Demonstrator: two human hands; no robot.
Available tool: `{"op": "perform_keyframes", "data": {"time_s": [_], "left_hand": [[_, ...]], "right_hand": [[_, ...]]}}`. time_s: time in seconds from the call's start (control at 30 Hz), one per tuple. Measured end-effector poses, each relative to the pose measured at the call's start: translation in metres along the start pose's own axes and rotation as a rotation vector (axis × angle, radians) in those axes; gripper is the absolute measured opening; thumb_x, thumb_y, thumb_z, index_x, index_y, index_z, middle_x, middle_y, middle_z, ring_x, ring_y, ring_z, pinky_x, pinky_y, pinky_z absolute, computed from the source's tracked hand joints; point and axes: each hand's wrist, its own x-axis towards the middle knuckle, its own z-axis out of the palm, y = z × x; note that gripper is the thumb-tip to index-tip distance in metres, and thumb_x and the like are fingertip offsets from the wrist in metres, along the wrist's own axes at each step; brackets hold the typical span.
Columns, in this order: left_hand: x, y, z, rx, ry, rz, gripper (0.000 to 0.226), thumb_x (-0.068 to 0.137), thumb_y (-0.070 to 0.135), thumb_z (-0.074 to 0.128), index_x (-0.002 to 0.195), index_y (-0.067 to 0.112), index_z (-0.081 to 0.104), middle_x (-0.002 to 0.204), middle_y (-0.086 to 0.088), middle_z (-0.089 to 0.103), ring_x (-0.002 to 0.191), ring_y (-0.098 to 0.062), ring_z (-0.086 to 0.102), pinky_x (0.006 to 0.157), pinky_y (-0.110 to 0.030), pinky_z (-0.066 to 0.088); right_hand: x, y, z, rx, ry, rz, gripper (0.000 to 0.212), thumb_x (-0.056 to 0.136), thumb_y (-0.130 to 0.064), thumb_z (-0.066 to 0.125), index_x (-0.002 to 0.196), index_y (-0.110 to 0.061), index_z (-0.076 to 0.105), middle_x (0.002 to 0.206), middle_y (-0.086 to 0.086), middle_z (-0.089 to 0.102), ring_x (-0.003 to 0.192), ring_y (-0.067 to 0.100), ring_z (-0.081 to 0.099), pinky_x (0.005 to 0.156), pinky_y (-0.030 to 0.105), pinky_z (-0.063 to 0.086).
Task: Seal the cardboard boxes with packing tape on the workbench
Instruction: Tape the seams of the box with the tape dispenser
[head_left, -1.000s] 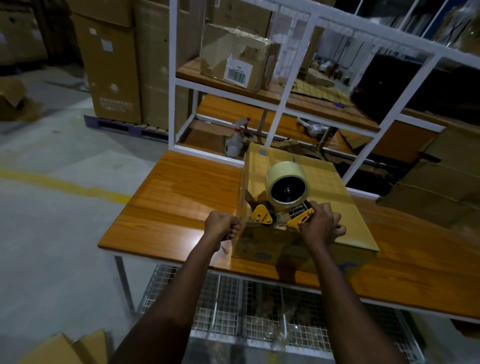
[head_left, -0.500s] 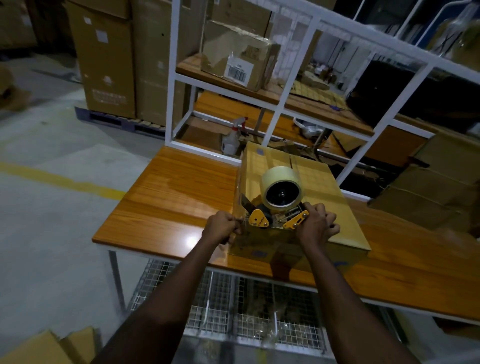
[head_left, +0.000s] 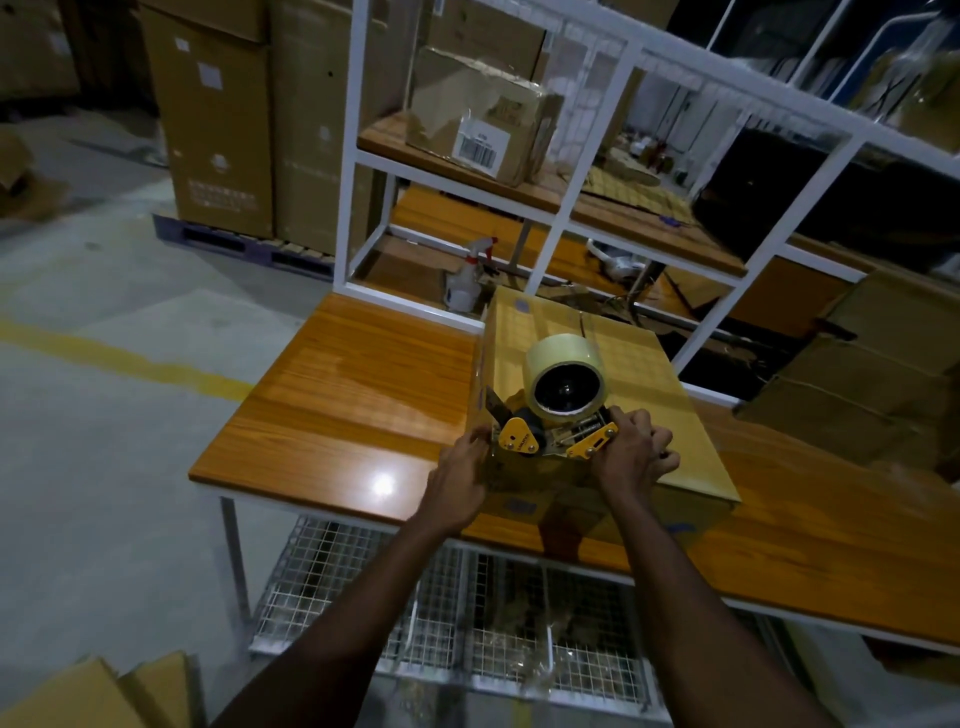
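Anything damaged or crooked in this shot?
Yes: the labelled box on the upper shelf looks crumpled, its top dented. The box being taped sits flat on the workbench.
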Motion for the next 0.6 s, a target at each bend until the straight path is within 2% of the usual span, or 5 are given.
{"op": "perform_keyframes", "data": {"time_s": [0.13, 0.2, 0.27, 0.47, 0.6], "left_hand": [[-0.025, -0.012, 0.011, 0.194, -0.093, -0.093, 0.089, 0.086, 0.043, 0.056, 0.156, 0.038, 0.002, 0.166, 0.0, -0.001, 0.144, -0.032, 0.019, 0.103, -0.057, 0.039], [-0.029, -0.014, 0.01, 0.184, -0.038, -0.081, 0.091, 0.083, 0.053, 0.055, 0.154, 0.042, 0.0, 0.165, -0.001, -0.005, 0.145, -0.033, 0.017, 0.104, -0.059, 0.037], [-0.027, -0.012, 0.007, 0.161, 0.012, -0.069, 0.095, 0.085, 0.046, 0.064, 0.155, 0.041, 0.0, 0.165, -0.001, -0.008, 0.145, -0.034, 0.017, 0.103, -0.059, 0.038], [-0.025, -0.015, 0.009, 0.1, 0.071, -0.063, 0.079, 0.077, 0.043, 0.071, 0.146, 0.041, 0.032, 0.163, 0.001, 0.011, 0.143, -0.032, 0.025, 0.1, -0.056, 0.039], [-0.01, -0.005, 0.003, 0.092, 0.247, 0.012, 0.072, 0.07, 0.065, 0.059, 0.131, 0.035, 0.037, 0.152, -0.005, 0.032, 0.133, -0.03, 0.038, 0.093, -0.051, 0.045]], "right_hand": [[-0.001, 0.0, -0.001, 0.004, -0.001, -0.003, 0.042, 0.085, -0.008, 0.064, 0.12, -0.03, 0.062, 0.111, 0.004, 0.05, 0.106, 0.032, 0.038, 0.094, 0.049, 0.029], [-0.001, -0.001, -0.001, 0.002, -0.009, -0.003, 0.041, 0.085, -0.008, 0.065, 0.12, -0.031, 0.062, 0.112, 0.004, 0.05, 0.107, 0.033, 0.039, 0.096, 0.049, 0.029], [-0.001, 0.0, -0.002, -0.001, -0.009, -0.006, 0.039, 0.086, -0.01, 0.065, 0.119, -0.031, 0.062, 0.112, 0.003, 0.049, 0.107, 0.033, 0.039, 0.095, 0.049, 0.029], [-0.001, -0.001, -0.003, 0.016, -0.015, 0.004, 0.046, 0.087, -0.004, 0.062, 0.125, -0.03, 0.061, 0.113, 0.004, 0.049, 0.108, 0.033, 0.039, 0.095, 0.049, 0.027], [-0.002, 0.0, -0.003, 0.017, -0.013, 0.001, 0.045, 0.088, -0.004, 0.061, 0.124, -0.03, 0.061, 0.114, 0.004, 0.049, 0.108, 0.034, 0.04, 0.096, 0.05, 0.027]]}}
